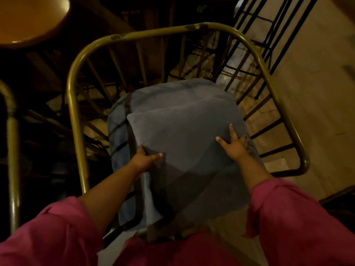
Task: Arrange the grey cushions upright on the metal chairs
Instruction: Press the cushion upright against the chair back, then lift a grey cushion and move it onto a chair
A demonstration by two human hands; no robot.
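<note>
Counter (28, 20) round and orange at far left, my left hand (143, 160) with fingers clenched on the grey cushion's (184, 150) left edge, cushion lying on the blue seat pad (119, 143) of the brass metal chair (76, 96), my right hand (235, 144) splayed, fingers released, pressing its right side.

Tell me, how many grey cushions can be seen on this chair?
2. One grey cushion is held at its sides by the left hand and right hand. The seat cushion lies flat beneath it on the metal chair. Others may be hidden.
</note>
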